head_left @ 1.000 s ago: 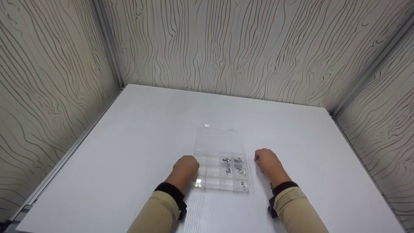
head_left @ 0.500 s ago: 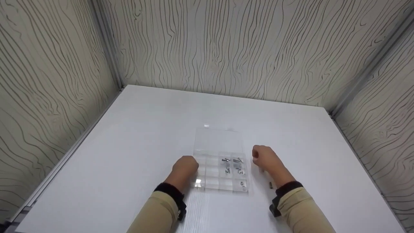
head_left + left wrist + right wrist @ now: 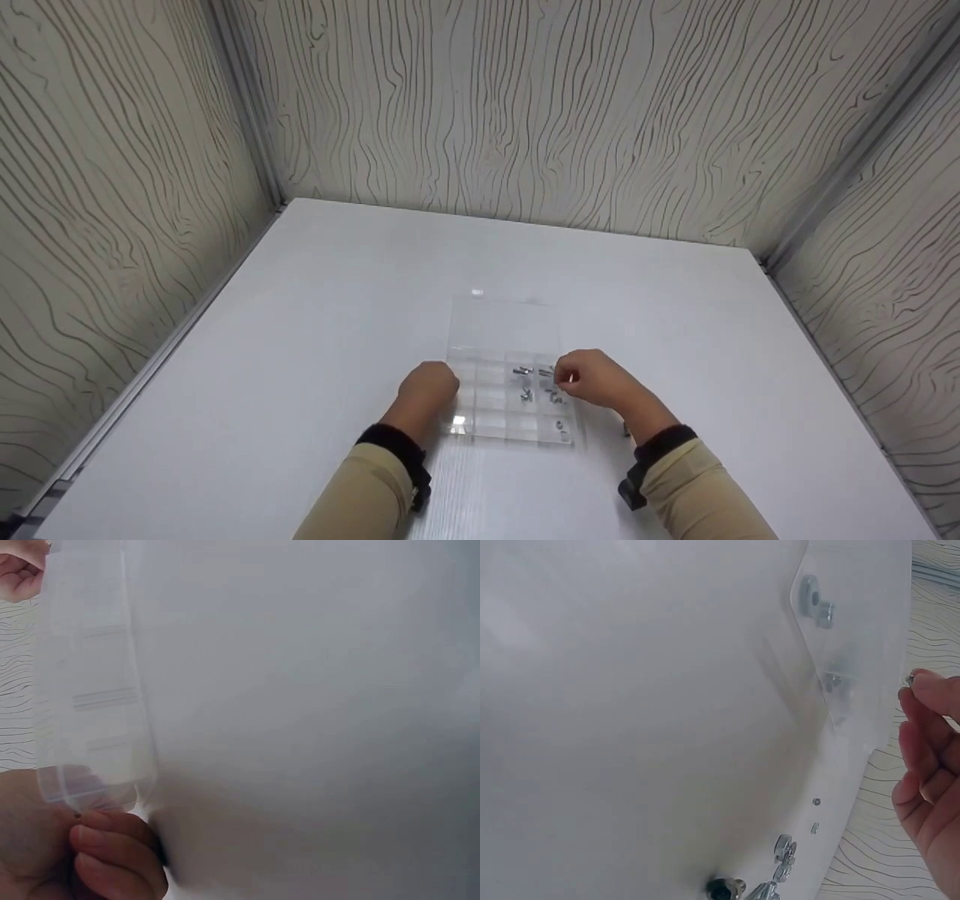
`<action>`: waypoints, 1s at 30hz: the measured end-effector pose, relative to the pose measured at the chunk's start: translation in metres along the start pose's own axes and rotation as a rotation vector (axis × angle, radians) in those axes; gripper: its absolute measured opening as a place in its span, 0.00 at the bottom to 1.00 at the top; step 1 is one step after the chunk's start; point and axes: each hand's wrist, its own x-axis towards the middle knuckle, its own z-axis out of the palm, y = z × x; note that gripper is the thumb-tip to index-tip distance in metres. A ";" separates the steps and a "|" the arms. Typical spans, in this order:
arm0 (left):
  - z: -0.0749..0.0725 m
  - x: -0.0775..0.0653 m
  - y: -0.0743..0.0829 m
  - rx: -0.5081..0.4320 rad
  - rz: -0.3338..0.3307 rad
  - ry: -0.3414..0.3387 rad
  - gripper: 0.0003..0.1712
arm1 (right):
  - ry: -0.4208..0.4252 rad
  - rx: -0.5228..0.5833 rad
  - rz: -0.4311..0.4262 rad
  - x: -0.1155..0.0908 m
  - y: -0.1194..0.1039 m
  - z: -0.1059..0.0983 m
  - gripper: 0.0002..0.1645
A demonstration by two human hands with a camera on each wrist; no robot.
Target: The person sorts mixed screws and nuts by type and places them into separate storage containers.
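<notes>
A clear compartment box (image 3: 491, 405) stands on the white table with its lid (image 3: 504, 321) laid back behind it. My left hand (image 3: 429, 391) is at the box's left side; in the left wrist view its fingers (image 3: 112, 855) and thumb grip the box's edge. My right hand (image 3: 596, 379) hangs over the right-hand compartments. Between its thumb and forefinger it pinches a small shiny metal piece (image 3: 910, 679), too small to name surely. Small metal fasteners (image 3: 523, 370) lie in several right-hand compartments. The right hand hides part of the upper right compartment.
Loose metal hardware (image 3: 784, 847), including nut-like and bolt-like pieces, lies on the table in the right wrist view. A dark piece (image 3: 626, 430) shows beside my right wrist. Wood-patterned panels (image 3: 487, 112) rise behind and on both sides of the white table (image 3: 360, 270).
From beside the box, my right hand has moved left, over its right-hand compartments. The left hand keeps its place at the box's left side.
</notes>
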 end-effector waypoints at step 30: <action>0.002 0.002 0.001 -0.029 -0.051 0.001 0.11 | 0.057 -0.133 0.388 0.010 0.047 0.004 0.06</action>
